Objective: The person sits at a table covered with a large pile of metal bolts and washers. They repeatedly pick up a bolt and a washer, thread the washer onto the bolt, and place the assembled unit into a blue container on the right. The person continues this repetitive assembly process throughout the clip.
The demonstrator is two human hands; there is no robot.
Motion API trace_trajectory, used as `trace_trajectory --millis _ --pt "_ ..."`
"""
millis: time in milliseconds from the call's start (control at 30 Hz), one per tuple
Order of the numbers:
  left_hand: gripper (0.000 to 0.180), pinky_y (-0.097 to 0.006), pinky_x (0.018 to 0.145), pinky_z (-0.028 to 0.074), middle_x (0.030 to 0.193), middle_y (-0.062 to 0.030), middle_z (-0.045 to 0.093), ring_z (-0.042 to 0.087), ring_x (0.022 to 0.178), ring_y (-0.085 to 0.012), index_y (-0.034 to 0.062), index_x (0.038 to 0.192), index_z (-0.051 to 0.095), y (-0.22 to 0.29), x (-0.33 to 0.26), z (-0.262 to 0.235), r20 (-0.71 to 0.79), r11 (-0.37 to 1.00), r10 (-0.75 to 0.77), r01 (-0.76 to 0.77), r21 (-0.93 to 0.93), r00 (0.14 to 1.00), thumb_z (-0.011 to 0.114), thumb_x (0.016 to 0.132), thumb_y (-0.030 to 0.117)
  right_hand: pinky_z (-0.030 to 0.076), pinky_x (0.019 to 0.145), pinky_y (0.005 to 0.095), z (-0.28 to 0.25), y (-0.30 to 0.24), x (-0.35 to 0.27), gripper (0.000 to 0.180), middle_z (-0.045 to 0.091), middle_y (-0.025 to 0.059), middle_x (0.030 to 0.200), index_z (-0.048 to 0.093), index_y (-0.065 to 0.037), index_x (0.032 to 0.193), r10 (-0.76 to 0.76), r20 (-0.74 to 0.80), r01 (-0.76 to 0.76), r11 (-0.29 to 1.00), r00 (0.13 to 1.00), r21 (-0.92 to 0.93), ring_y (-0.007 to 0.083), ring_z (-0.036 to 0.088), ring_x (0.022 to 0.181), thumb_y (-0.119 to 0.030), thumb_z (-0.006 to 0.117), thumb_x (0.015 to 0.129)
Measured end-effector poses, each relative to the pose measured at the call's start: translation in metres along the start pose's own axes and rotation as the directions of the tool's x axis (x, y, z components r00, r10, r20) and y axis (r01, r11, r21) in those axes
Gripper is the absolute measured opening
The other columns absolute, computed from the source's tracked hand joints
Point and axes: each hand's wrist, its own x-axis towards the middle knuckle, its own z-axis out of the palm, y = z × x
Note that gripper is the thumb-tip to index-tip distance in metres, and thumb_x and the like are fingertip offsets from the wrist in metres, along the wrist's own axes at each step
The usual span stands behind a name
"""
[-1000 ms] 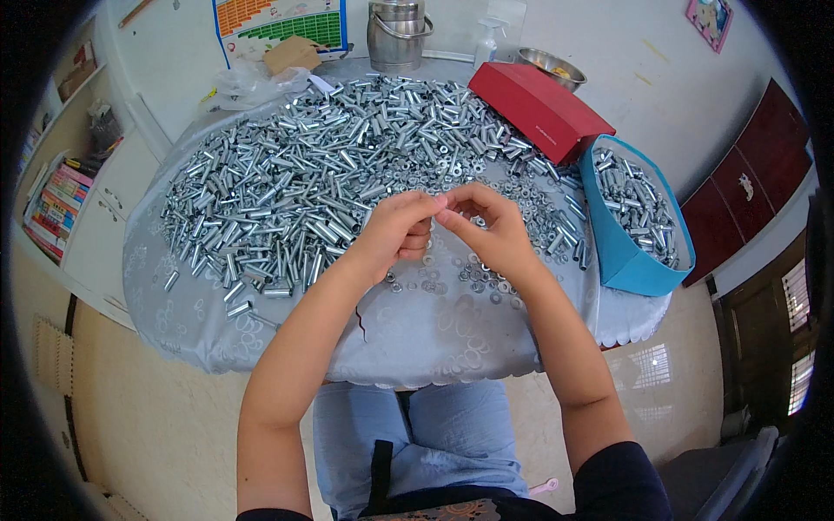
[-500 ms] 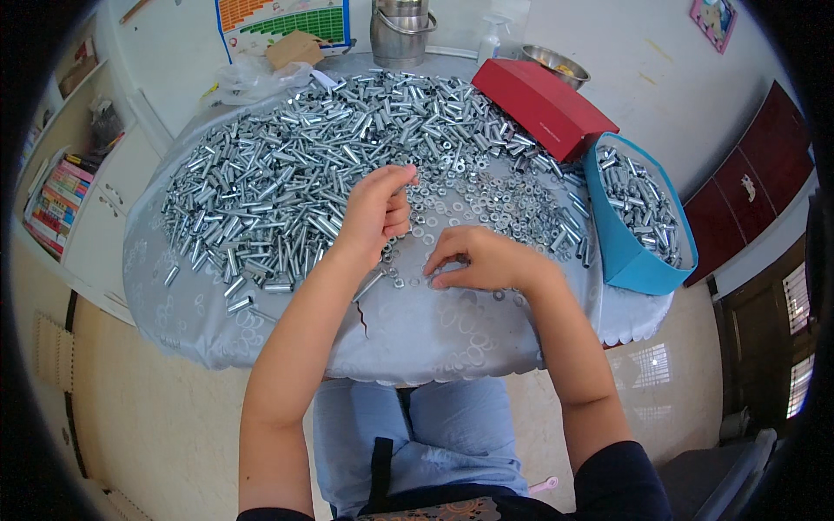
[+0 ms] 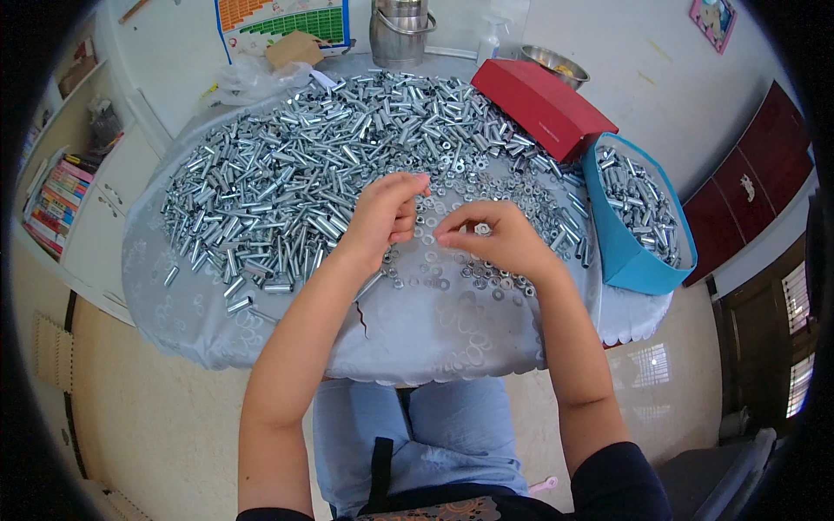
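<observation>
My left hand [image 3: 388, 213] is closed above the right edge of a large heap of metal sleeve anchors [image 3: 269, 182]. Its thumb and fingers curl together, and what they hold is too small to make out. To its right, my right hand [image 3: 495, 234] is pinched, thumb against forefinger. Anything between those fingertips is also too small to tell. Loose washers and nuts [image 3: 473, 184] are scattered around and beyond the right hand. Several more washers [image 3: 443, 284] lie on the grey cloth below the hands.
On the right stands a blue fabric bin [image 3: 643, 252] full of metal anchors. A red box [image 3: 546, 106] lies at the back right, in front of a steel bowl [image 3: 556, 65]. A metal canister [image 3: 401, 35] and a plastic bag [image 3: 261, 80] are at the back. The patterned tablecloth [image 3: 408, 339] hangs over the front edge.
My right hand has risen from the cloth toward my left hand, its fingers drawing together into a pinch. My left hand has shifted slightly right and stays closed.
</observation>
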Motion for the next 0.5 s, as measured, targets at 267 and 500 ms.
trace_trajectory --millis 267,500 --pt "0.02 -0.02 0.039 0.017 0.052 0.009 0.028 0.021 0.041 -0.0022 0.0073 0.077 0.052 -0.001 -0.005 0.009 0.065 0.996 -0.059 0.054 0.071 0.996 0.056 0.084 0.026 0.044 0.065 0.0198 0.0 0.007 0.006 0.015 0.062 0.0035 0.081 0.06 0.0 0.089 0.112 -0.253 0.013 0.896 0.961 0.444 0.0076 0.057 0.074 -0.004 0.067 0.076" --pt "0.019 -0.02 0.039 0.017 0.053 0.0092 0.029 0.021 0.042 -0.0019 0.0106 0.075 0.051 -0.003 -0.001 0.007 0.116 0.992 -0.099 0.09 0.083 0.988 0.053 0.086 0.027 0.045 0.067 0.0205 0.005 0.01 0.008 0.013 0.062 0.0032 0.081 0.06 0.0 0.087 0.095 -0.233 0.024 0.887 0.968 0.461 0.0085 0.058 0.075 -0.003 0.066 0.076"
